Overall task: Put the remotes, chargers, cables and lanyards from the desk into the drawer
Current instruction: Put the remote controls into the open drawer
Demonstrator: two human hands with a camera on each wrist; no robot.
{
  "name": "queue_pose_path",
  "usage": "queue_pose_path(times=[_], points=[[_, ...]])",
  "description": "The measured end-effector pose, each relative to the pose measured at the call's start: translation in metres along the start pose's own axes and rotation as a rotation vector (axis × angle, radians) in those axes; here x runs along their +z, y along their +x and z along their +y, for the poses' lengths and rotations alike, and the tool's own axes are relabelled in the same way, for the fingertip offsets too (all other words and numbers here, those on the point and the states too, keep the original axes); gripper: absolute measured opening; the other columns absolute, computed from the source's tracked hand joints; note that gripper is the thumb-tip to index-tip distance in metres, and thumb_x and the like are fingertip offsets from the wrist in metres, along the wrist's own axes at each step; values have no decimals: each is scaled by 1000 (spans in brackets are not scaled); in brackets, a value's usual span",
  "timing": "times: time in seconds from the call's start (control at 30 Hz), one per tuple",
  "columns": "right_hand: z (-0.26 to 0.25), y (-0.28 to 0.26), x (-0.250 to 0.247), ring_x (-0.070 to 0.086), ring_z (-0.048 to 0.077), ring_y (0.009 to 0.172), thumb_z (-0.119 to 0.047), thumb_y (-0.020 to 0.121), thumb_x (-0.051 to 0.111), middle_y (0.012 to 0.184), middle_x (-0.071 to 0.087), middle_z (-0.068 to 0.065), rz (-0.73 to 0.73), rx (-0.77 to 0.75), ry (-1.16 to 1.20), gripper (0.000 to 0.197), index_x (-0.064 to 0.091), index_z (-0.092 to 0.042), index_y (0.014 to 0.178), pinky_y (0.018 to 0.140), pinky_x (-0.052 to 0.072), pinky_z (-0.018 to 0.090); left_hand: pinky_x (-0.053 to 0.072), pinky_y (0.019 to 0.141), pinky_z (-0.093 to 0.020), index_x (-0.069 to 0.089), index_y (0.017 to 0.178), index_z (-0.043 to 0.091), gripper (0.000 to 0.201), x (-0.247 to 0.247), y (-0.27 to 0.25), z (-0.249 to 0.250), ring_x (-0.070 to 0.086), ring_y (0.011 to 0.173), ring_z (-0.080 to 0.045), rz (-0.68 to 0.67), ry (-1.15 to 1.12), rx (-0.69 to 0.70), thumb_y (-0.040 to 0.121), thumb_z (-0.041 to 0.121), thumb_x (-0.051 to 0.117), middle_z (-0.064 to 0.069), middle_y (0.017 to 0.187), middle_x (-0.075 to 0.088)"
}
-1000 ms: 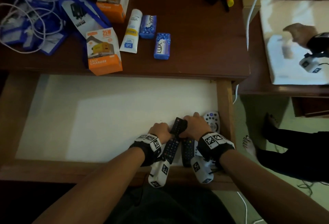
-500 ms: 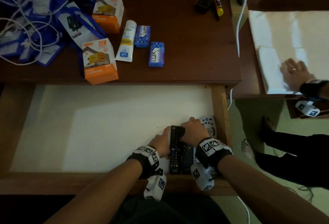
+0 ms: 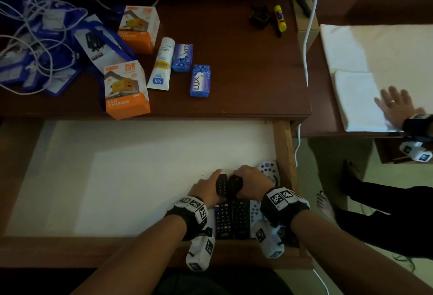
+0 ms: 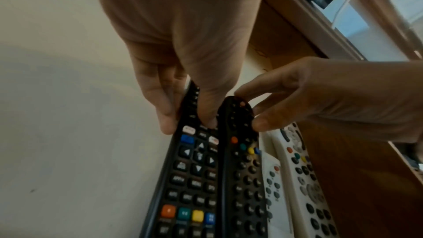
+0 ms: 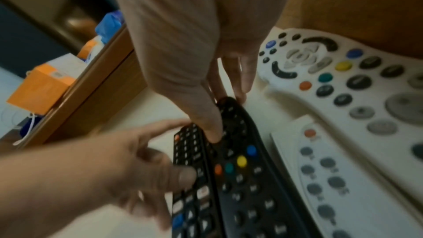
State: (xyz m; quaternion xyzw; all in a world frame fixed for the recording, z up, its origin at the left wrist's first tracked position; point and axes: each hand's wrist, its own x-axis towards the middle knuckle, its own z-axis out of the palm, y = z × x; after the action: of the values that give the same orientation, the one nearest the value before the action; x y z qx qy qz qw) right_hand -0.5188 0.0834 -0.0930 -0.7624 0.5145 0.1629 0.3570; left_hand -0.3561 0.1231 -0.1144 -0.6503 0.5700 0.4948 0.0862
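The drawer (image 3: 282,154) is pulled out, lined white. Two black remotes lie side by side at its front right: a square-ended one (image 3: 221,219) (image 4: 190,178) and a round-ended one (image 3: 240,219) (image 4: 245,178). My left hand (image 3: 206,189) (image 4: 187,122) pinches the square-ended remote near its far end. My right hand (image 3: 250,182) (image 5: 226,115) pinches the rounded tip of the other. Two white remotes, a large one (image 3: 268,168) (image 5: 343,79) and a small one (image 3: 254,212) (image 5: 332,178), lie against the drawer's right wall. On the desk lie orange charger boxes (image 3: 126,88), white cables tangled with blue lanyards (image 3: 35,48) and a black charger (image 3: 257,16).
A white tube (image 3: 160,65), two blue soap bars (image 3: 200,80) and a glue stick (image 3: 280,18) lie on the desk. A white cable (image 3: 307,36) hangs at its right edge. Another person's hand (image 3: 396,104) rests on a folded white cloth on the right; their feet stand beside the drawer.
The square-ended black remote, slanted across the other a second ago, now lies straight beside it. The other person's hand came down onto the folded cloth.
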Motion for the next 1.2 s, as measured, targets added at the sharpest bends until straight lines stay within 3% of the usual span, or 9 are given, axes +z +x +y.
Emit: queue_pose_path(times=[0.1,0.17,0.3,0.47,0.67,0.8,1.03,1.13,1.2], points=[[7,-1,-6,62,25,101,-23,82,64,108,66,10,8,5,62,25,66,-7,101,84,48,29,58,77,-34,15,148,41,83,3,-1,-5,68,84,-23,6,-49,-35,83,35,66,-11,119,62],[14,-3,-7,60,26,106,-24,79,66,112,64,10,38,34,96,31,65,-9,107,87,50,32,59,69,-31,14,147,41,81,1,-1,-5,68,74,-21,-7,-49,-47,84,33,65,-10,114,63],[22,-7,-8,34,31,132,-25,82,63,138,42,11,67,158,3,56,47,-15,136,104,40,44,60,67,-33,2,147,45,94,1,-4,2,67,85,-26,-92,-76,-39,81,30,68,-14,121,59],[21,-13,-8,20,42,137,-23,84,60,148,23,12,12,267,-20,58,40,-25,138,104,32,56,59,77,-41,-9,148,43,103,5,-9,5,67,92,-32,-113,-50,0,81,26,68,-18,127,55],[21,-15,-6,21,44,135,-28,84,60,147,21,11,-2,255,-29,48,50,-30,131,104,40,53,60,73,-38,-14,149,40,109,-8,-10,1,70,86,-29,-199,-119,-3,82,17,69,-18,129,55],[18,-13,-4,21,42,137,-28,82,65,148,20,10,15,273,-28,52,51,-31,132,105,39,51,59,77,-36,-18,148,37,107,-13,-12,1,69,85,-26,-226,19,84,84,25,67,-16,120,61],[15,-10,4,-5,31,146,-28,79,67,158,9,-2,19,339,75,56,52,-35,132,114,28,49,58,79,-40,-21,148,36,103,-12,-6,-4,69,85,-29,-254,53,137,86,34,61,-16,111,65],[11,-16,-3,0,26,147,-26,82,67,160,10,-3,25,356,139,53,52,-30,133,116,25,45,54,86,-38,-20,149,29,100,-15,-7,-10,64,99,-28,-181,78,142,87,43,58,-15,122,61],[8,-23,-10,14,23,147,-25,85,67,159,19,2,87,376,228,53,51,-23,136,116,26,38,50,91,-36,-16,151,24,100,-19,-8,-13,60,108,-27,-141,46,127,87,45,57,-13,131,56]])
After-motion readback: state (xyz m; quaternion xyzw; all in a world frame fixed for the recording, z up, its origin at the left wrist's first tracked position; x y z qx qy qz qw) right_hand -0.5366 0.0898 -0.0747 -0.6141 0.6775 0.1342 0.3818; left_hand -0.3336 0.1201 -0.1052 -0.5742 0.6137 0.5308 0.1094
